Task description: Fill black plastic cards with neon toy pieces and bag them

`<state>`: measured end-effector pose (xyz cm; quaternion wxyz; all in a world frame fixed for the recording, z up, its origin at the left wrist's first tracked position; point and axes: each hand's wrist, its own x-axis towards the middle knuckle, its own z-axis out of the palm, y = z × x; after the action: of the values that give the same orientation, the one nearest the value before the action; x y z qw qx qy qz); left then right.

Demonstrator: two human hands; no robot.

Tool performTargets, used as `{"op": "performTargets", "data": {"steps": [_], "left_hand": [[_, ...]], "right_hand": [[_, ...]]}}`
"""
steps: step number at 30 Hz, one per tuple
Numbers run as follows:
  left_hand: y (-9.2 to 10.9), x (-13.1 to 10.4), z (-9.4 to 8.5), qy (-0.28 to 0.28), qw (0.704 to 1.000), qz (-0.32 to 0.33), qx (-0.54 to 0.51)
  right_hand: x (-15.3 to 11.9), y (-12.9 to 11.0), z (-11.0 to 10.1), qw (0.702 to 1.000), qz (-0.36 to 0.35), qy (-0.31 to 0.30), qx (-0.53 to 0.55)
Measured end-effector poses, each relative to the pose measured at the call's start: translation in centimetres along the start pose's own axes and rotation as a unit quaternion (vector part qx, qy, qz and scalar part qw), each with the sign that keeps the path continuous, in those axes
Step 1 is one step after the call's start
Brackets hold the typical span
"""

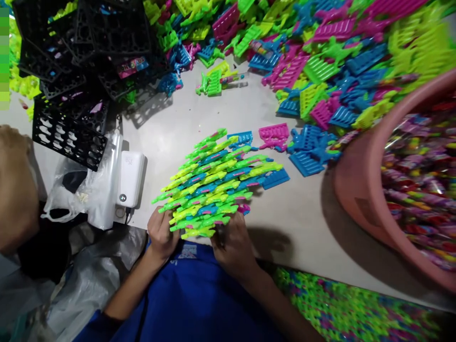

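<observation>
Between my two hands is a large block of stacked plastic toys (210, 183) in green, yellow and blue, with bits of pink. My left hand (163, 232) grips its lower left side with curled fingers. At the lower right edge my right hand (233, 242) is closed on the same block, its fingertips partly hidden. Just beyond the block lie a pink toy piece (273, 136) and a blue toy piece (276, 178) on the table (171, 123).
Black plastic trays (67, 130) are piled at the upper left, above a clear bag (103, 199) and a white power bank (131, 178). Colourful toys (320, 66) heap along the back. A pink tub (359, 190) of wrapped candy stands right. Another person's arm (16, 190) shows far left.
</observation>
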<state>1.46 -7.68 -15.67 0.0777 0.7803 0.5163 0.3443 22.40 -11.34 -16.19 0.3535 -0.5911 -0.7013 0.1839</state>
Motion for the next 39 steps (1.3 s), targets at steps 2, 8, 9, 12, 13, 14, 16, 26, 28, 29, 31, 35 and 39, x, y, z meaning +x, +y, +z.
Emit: {"op": "performTargets", "data": {"steps": [2, 8, 9, 12, 13, 14, 16, 26, 28, 29, 31, 35, 39], "left_hand": [[-0.1, 0.1, 0.0, -0.005, 1.0, -0.007, -0.008], [0.3, 0.8, -0.4, -0.016, 0.999, -0.036, -0.035], [0.4, 1.0, -0.5, -0.016, 0.998, -0.041, -0.037], [0.5, 1.5, -0.6, -0.018, 0.998, -0.049, -0.036], [0.5, 1.6, -0.7, -0.02, 0.998, -0.051, -0.035], [0.5, 1.7, -0.8, -0.023, 0.998, -0.053, -0.032], [0.3, 1.9, -1.0, -0.03, 0.998, -0.058, -0.024], [-0.1, 2.1, -1.1, -0.032, 0.999, -0.014, -0.034], [0.0, 2.2, -1.2, -0.035, 0.999, -0.012, -0.037], [0.0, 2.3, -1.3, -0.036, 0.999, -0.012, -0.037], [0.0, 2.5, -1.6, -0.041, 0.999, -0.008, -0.035], [0.3, 2.8, -2.4, -0.06, 0.998, 0.016, -0.019], [1.6, 2.5, -2.4, -0.088, 0.994, 0.054, -0.017]], "right_hand": [[-0.1, 0.0, 0.3, 1.0, 0.002, 0.006, -0.01], [0.1, -0.1, 0.6, 1.0, -0.008, 0.01, -0.025], [0.1, -0.2, 0.6, 0.999, -0.011, 0.016, -0.025], [0.1, -0.6, 0.5, 0.999, -0.006, 0.031, -0.014], [0.1, -0.7, 0.5, 1.0, 0.0, 0.029, -0.009], [0.0, -0.8, 0.5, 1.0, 0.007, 0.023, -0.004], [-0.3, -0.8, 0.6, 1.0, 0.019, 0.01, 0.006], [0.0, -0.9, 1.0, 1.0, 0.004, 0.03, 0.006], [0.3, -1.0, 1.0, 0.999, -0.004, 0.04, 0.025], [0.4, -1.0, 1.0, 0.998, -0.008, 0.046, 0.03], [0.4, -0.7, 0.8, 0.998, -0.027, 0.062, 0.02], [0.4, 1.7, -0.3, 0.998, -0.028, 0.06, -0.004], [1.3, 5.2, -1.1, 0.997, 0.028, 0.062, 0.027]]}}
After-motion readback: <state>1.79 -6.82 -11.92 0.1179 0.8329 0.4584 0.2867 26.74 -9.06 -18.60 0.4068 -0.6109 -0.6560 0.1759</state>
